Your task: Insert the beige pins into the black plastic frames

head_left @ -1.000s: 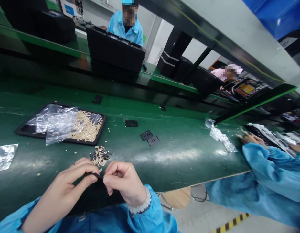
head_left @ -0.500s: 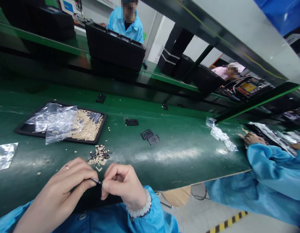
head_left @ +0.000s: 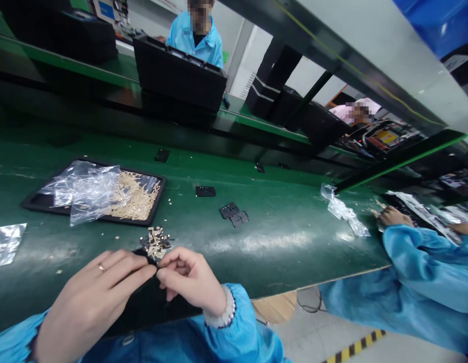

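Note:
My left hand [head_left: 94,297], with a ring on one finger, is closed around a small dark flat part [head_left: 152,260]. Only the part's edge shows past the fingers, so its full shape is hidden. At that edge the thumb and forefinger of my right hand [head_left: 192,280] pinch together, touching my left fingertips. Whatever lies in this pinch is too small to make out. Just beyond both hands is a loose pile of small beige and black pieces [head_left: 157,241] on the green bench [head_left: 279,257].
A black tray [head_left: 37,202] holds clear plastic bags [head_left: 86,189] and many beige strips [head_left: 137,201]. Black flat parts [head_left: 206,191] lie mid-bench, with two overlapping plates [head_left: 234,214] beside them. At the right, a co-worker's hand [head_left: 395,217] rests near crumpled plastic [head_left: 345,212].
My left hand has turned, its fingers now stretching over the dark part, which shows behind them near the pile. My right hand has shifted slightly up and left, still pinched.

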A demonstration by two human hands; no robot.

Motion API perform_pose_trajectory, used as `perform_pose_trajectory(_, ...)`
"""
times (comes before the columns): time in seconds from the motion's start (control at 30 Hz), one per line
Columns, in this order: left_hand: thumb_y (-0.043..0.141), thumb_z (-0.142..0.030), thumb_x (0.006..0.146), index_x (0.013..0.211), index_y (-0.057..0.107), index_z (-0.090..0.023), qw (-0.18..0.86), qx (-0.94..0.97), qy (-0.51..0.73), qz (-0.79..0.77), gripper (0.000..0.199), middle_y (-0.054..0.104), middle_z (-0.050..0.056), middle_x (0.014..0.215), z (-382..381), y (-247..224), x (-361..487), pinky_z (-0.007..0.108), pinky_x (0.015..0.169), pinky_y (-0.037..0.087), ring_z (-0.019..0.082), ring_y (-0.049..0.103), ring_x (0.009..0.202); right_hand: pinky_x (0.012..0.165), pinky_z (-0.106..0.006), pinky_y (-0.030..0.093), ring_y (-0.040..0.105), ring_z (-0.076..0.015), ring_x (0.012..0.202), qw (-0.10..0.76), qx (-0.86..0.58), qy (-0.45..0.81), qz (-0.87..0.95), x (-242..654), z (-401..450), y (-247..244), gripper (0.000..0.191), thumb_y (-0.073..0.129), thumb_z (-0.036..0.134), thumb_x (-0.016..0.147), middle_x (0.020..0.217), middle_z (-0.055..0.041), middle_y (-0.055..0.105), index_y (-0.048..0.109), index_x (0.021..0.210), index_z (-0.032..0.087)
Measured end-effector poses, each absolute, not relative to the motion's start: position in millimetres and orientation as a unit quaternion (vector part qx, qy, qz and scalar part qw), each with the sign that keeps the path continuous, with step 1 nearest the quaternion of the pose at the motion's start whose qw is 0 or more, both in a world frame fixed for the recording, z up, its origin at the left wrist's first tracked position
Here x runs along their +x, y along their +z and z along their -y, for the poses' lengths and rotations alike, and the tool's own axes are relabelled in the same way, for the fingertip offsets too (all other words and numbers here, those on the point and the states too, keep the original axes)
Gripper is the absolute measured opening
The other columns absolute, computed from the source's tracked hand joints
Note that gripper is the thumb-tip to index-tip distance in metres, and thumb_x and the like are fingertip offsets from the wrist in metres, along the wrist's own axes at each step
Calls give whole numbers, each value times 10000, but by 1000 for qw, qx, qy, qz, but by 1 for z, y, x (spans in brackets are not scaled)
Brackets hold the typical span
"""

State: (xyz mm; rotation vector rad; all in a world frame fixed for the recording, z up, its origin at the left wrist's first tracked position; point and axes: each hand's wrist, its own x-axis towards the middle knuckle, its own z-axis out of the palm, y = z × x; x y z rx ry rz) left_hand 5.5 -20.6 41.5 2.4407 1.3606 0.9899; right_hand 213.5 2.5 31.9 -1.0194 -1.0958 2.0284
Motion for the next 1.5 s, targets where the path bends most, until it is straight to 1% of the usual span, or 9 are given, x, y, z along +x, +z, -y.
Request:
perform_pose_trajectory(0.1, 445, -189, 955, 1225, 741, -338, 40, 842, 348, -410, 427, 800, 28, 1132, 10, 30, 9, 353, 1001, 497, 244, 742, 1018, 461, -209, 507, 646, -107, 469, 348, -382, 742, 427, 216, -28, 25, 480, 865, 543, 671, 660, 15, 712, 683, 907, 167)
perform_pose_trajectory(0.2, 512, -288, 976, 1427, 599, -307, -6, 828, 368, -424, 459, 747, 48, 1284, -4, 26, 18, 316, 965, 530, 253, 744, 1069, 496, -230, 545, 685, -130, 526, 462, -434, 639, 436, 229, -84, 27, 420, 866, 509, 673, 707, -22, 735, 680, 830, 167)
perform_pose_trajectory(0.33, 515, -368, 979, 1380, 635, -305, -28, 802, 381, -459, 424, 733, 72, 1303, -14, 24, 19, 367, 960, 547, 283, 734, 1084, 565, -174, 542, 688, -73, 632, 538, -473, 547, 434, 251, -167, 36, 340, 772, 444, 799, 948, -26, 753, 666, 1025, 213)
perform_pose_trajectory(0.53, 512, -409, 945, 1121, 769, -320, 6, 798, 357, -485, 324, 793, 55, 1150, -20, 8, -11, 383, 902, 560, 290, 752, 994, 452, -193, 468, 630, -95, 503, 435, -471, 579, 503, 248, -146, 26, 300, 783, 410, 758, 717, -10, 724, 723, 922, 166)
perform_pose_trajectory(0.67, 478, -459, 947, 1013, 801, -321, 90, 791, 335, -505, 357, 816, 41, 1016, -34, 4, -24, 285, 829, 584, 244, 773, 903, 539, -224, 508, 630, -98, 510, 346, -449, 597, 568, 249, -79, 23, 198, 761, 332, 796, 684, 8, 733, 773, 913, 174)
perform_pose_trajectory(0.77, 373, -491, 976, 996, 811, -295, 135, 803, 279, -509, 480, 815, 57, 1018, -45, 2, -21, 260, 764, 599, 231, 779, 875, 618, -243, 542, 667, -118, 563, 296, -469, 510, 657, 252, -48, 16, 176, 647, 279, 896, 713, 4, 754, 777, 978, 192)
perform_pose_trajectory(1.0, 282, -560, 1014, 1021, 799, -249, 155, 815, 239, -504, 603, 806, 76, 1000, -53, -4, 5, 300, 762, 602, 240, 762, 913, 778, -304, 571, 733, -201, 771, 340, -524, 395, 674, 235, -15, -12, 225, 556, 206, 919, 855, -69, 785, 777, 960, 191)
perform_pose_trajectory(1.23, 319, -622, 980, 884, 801, -250, 182, 785, 279, -523, 616, 766, 105, 909, -52, -12, 28, 348, 791, 591, 253, 737, 867, 742, -297, 563, 693, -192, 740, 365, -522, 359, 682, 230, -21, -10, 202, 587, 160, 893, 850, -66, 744, 768, 981, 175)
perform_pose_trajectory(1.5, 580, -710, 791, 842, 821, -267, 324, 642, 375, -585, 507, 820, 58, 906, -49, 2, 21, 300, 802, 595, 246, 763, 845, 680, -252, 539, 609, -119, 626, 364, -518, 375, 677, 206, -40, -2, 191, 700, 165, 838, 951, -60, 713, 757, 1020, 158)
